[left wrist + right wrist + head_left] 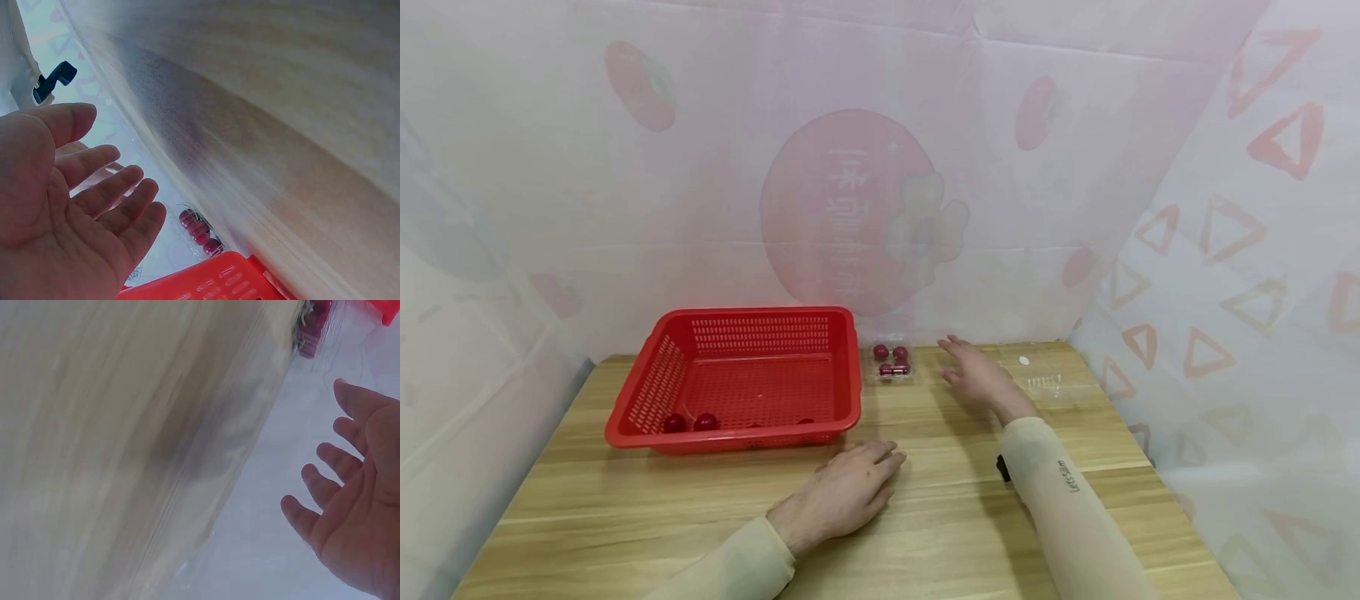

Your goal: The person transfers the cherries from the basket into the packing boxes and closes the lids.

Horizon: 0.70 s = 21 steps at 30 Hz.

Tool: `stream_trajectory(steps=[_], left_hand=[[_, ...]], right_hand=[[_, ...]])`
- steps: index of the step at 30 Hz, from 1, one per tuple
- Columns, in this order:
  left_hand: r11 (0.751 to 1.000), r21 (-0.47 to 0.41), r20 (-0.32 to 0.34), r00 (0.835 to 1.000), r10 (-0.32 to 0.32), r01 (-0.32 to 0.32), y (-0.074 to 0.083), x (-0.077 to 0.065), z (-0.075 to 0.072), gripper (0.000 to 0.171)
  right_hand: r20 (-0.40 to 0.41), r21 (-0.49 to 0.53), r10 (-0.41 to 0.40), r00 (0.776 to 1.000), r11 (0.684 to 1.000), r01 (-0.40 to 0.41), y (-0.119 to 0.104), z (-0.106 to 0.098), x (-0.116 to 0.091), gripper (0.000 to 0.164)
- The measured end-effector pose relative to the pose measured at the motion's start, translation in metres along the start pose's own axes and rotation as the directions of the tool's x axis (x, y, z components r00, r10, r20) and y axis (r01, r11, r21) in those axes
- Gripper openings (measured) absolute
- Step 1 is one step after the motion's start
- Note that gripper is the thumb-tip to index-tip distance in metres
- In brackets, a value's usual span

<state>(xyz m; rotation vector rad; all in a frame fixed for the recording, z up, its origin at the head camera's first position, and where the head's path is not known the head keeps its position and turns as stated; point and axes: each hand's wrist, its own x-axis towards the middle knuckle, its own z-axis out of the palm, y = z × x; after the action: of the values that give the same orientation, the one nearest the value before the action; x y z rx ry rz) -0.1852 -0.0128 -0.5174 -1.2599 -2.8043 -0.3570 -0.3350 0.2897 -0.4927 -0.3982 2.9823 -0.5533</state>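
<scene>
A clear plastic box holds several round, dark red, cherry-like fruits near the back of the table. To the right of it my right hand hovers over the tabletop, holding nothing, its fingers spread and slightly bent in the right wrist view. My left hand is in front of the box, also without anything in it; its palm and loosely bent fingers show in the left wrist view. Left of the box stands a red plastic basket, with a few more red fruits along its near side.
Beyond my right hand, a second clear plastic container lies near the table's back right corner. The wooden table meets a printed curtain at the back. More curtain hangs on both sides.
</scene>
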Motion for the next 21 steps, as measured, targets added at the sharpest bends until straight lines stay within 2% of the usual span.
stream_trajectory(steps=[6,13,21], left_hand=[[1.0,-0.008,0.002,1.0,0.017,-0.017,-0.001,-0.001,0.0,0.05],[0.994,0.007,0.0,0.994,0.106,-0.106,-0.006,-0.002,-0.001,0.051],[0.988,0.007,0.056,0.986,0.156,-0.156,-0.008,-0.002,-0.003,0.058]], right_hand=[[-0.007,-0.016,0.089,0.996,0.996,-0.089,0.017,-0.012,-0.012,0.068],[-0.041,-0.056,0.2,0.979,0.978,-0.202,0.037,-0.03,-0.026,0.069],[-0.016,-0.105,0.294,0.956,0.95,-0.294,0.059,-0.05,-0.039,0.08]])
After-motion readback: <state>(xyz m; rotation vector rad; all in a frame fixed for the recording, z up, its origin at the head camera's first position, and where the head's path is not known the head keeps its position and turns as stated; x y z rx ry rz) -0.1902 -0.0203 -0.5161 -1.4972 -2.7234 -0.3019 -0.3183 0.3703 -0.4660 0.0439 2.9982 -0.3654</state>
